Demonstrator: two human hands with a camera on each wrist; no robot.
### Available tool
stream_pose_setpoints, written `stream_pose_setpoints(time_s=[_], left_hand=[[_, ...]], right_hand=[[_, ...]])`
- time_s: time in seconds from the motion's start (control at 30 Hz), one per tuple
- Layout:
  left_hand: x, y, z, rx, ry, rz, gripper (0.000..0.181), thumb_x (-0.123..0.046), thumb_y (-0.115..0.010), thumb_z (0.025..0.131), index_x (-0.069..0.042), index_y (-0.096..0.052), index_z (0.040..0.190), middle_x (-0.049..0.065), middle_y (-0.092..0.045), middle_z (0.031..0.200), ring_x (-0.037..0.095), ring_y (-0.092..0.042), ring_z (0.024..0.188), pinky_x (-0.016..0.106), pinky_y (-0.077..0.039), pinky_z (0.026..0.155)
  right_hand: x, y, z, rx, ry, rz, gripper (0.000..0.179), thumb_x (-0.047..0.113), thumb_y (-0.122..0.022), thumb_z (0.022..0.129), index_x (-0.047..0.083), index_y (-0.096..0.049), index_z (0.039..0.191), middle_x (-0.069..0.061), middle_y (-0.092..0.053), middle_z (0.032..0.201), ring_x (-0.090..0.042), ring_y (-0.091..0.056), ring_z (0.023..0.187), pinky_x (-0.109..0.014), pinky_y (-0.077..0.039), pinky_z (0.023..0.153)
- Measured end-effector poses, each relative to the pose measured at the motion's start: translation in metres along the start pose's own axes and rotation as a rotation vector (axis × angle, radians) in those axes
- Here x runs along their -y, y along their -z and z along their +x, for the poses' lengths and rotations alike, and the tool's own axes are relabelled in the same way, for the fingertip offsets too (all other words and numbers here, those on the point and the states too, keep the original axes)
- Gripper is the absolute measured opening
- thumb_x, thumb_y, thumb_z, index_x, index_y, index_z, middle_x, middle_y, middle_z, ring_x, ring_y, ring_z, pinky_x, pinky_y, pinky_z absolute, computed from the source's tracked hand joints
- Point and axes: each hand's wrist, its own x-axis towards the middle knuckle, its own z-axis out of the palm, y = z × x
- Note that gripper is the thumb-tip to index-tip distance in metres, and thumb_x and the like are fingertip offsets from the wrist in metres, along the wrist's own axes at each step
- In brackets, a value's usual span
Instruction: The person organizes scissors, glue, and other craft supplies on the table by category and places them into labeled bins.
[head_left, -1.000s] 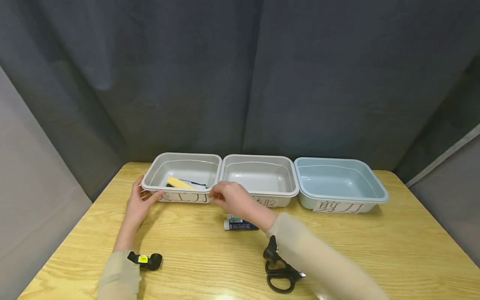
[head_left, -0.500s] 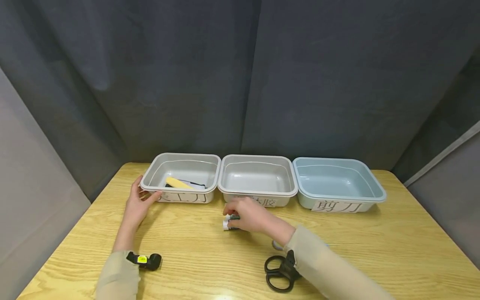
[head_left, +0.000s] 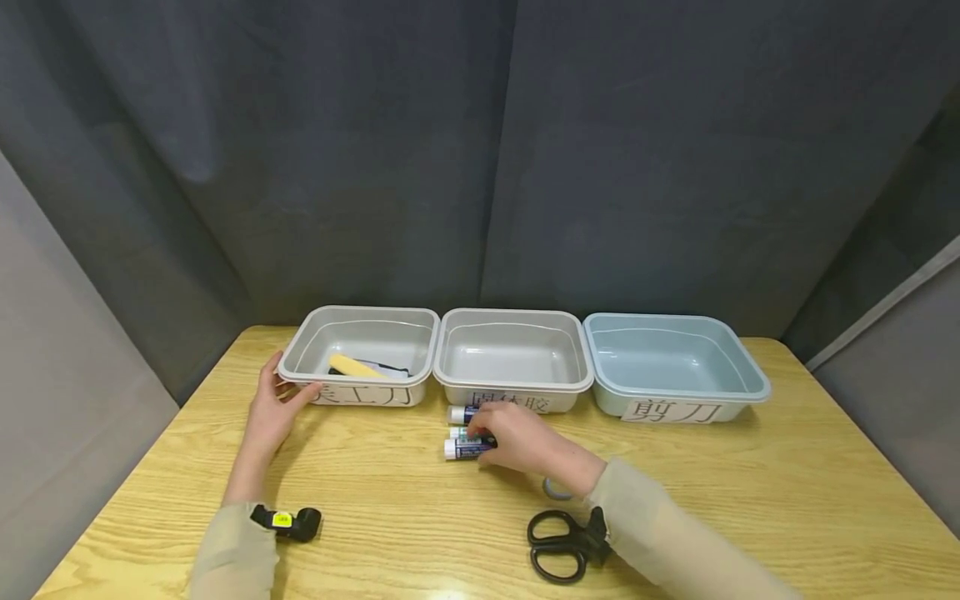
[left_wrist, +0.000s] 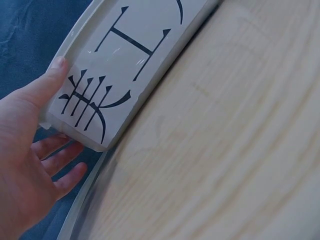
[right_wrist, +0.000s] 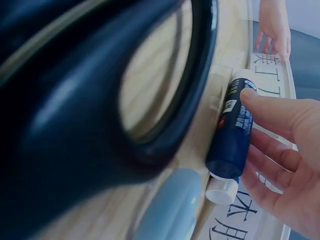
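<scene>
My left hand point(head_left: 272, 412) holds the front left corner of the left grey bin point(left_wrist: 95, 75), thumb on the rim and the other fingers below it. Inside that bin lie a yellow utility knife point(head_left: 352, 366) and a dark-and-white item. My right hand point(head_left: 517, 437) is at several glue sticks with white caps, lying side by side before the middle bin. In the right wrist view its thumb presses a dark blue glue stick point(right_wrist: 233, 125), with the fingers curled along the other side. Another glue stick point(right_wrist: 222, 191) shows its white end underneath.
The middle grey bin point(head_left: 513, 387) and a light blue bin point(head_left: 678, 392) continue the row, with paper labels in front. Black-handled scissors point(head_left: 585, 542) lie near my right sleeve. A grey-blue handle loop point(head_left: 553, 492) shows by the right wrist. A dark curtain point(head_left: 480, 167) hangs behind.
My right hand has gone from the left bin's front right corner down and right to the glue sticks, and its thumb now touches one. My left hand stays at its corner.
</scene>
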Motion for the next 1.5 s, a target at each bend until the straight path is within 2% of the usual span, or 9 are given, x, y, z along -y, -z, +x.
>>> stream_pose_setpoints(time_s=[0.43,0.73,1.07,1.33,1.5], left_hand=[[0.0,0.001,0.0,0.006,0.003,0.005,0.091,-0.036,-0.067,0.081,-0.016,-0.007,0.147,0.023,-0.034,0.138,0.036,-0.037,0.121,0.048,-0.035,0.101],[-0.001,0.002,0.0,0.005,0.012,0.009,0.091,-0.037,-0.066,0.081,-0.016,-0.007,0.147,0.021,-0.032,0.139,0.036,-0.036,0.122,0.048,-0.034,0.102],[0.001,0.001,0.001,0.001,0.011,-0.002,0.091,-0.035,-0.067,0.081,-0.018,-0.007,0.147,0.022,-0.033,0.139,0.036,-0.037,0.122,0.047,-0.034,0.102],[0.001,0.001,0.0,0.005,0.003,-0.013,0.091,-0.035,-0.067,0.081,-0.016,-0.007,0.147,0.022,-0.034,0.138,0.036,-0.037,0.122,0.048,-0.035,0.1],[0.001,0.001,-0.001,0.006,0.007,-0.02,0.091,-0.034,-0.067,0.081,-0.018,-0.007,0.147,0.022,-0.033,0.139,0.036,-0.037,0.122,0.048,-0.034,0.102]], right_hand=[[-0.001,-0.004,-0.001,0.053,0.012,-0.067,0.035,0.019,-0.08,0.064,0.016,-0.067,0.095,0.002,-0.061,0.094,-0.015,-0.059,0.084,-0.031,-0.049,0.078],[-0.001,-0.004,-0.002,0.045,0.033,-0.071,0.031,0.015,-0.078,0.065,0.015,-0.066,0.093,0.002,-0.061,0.094,-0.014,-0.059,0.083,-0.03,-0.05,0.076],[-0.003,0.007,-0.004,0.001,0.021,-0.018,0.031,0.017,-0.075,0.072,0.011,-0.067,0.102,-0.002,-0.063,0.097,-0.015,-0.058,0.088,-0.032,-0.049,0.078],[-0.003,0.02,-0.006,-0.056,0.051,0.006,0.03,0.015,-0.072,0.076,0.009,-0.066,0.105,-0.002,-0.064,0.098,-0.015,-0.059,0.092,-0.031,-0.049,0.082],[-0.005,0.024,-0.006,-0.061,0.063,0.017,0.029,0.013,-0.07,0.079,0.009,-0.066,0.107,-0.002,-0.064,0.103,-0.015,-0.059,0.096,-0.03,-0.049,0.084]])
